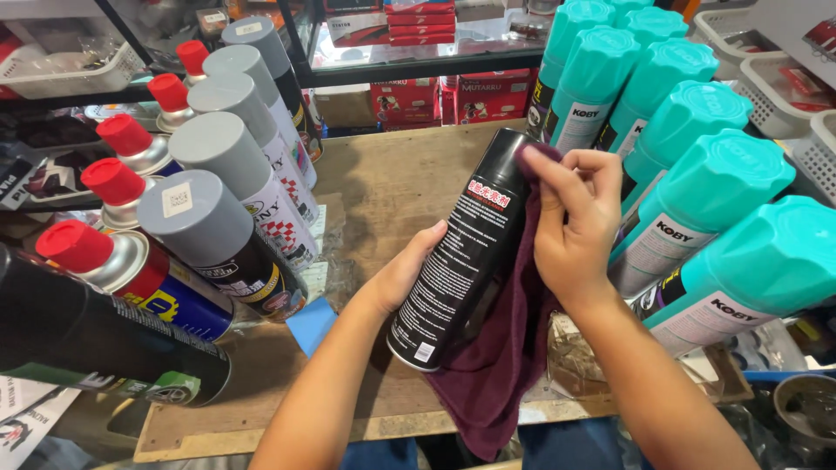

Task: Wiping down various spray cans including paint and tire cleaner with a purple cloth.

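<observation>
Two hands on one black can (466, 252), mid-table, tilted. Left hand (407, 274) clamped round its lower body; right hand (570, 222) pinches maroon cloth (505, 348) vs the top. Prob light, rigid, slick metal — grip mid-body.

One head-worn camera looks steeply down and forward from close above the worn wooden work table (383, 174). Bare forearms enter from six o'clock. Grey-capped spray cans (218, 174) crowd nine o'clock, teal-capped spray cans (697, 165) three o'clock, and glass shelving (392, 52) lies toward twelve.
</observation>
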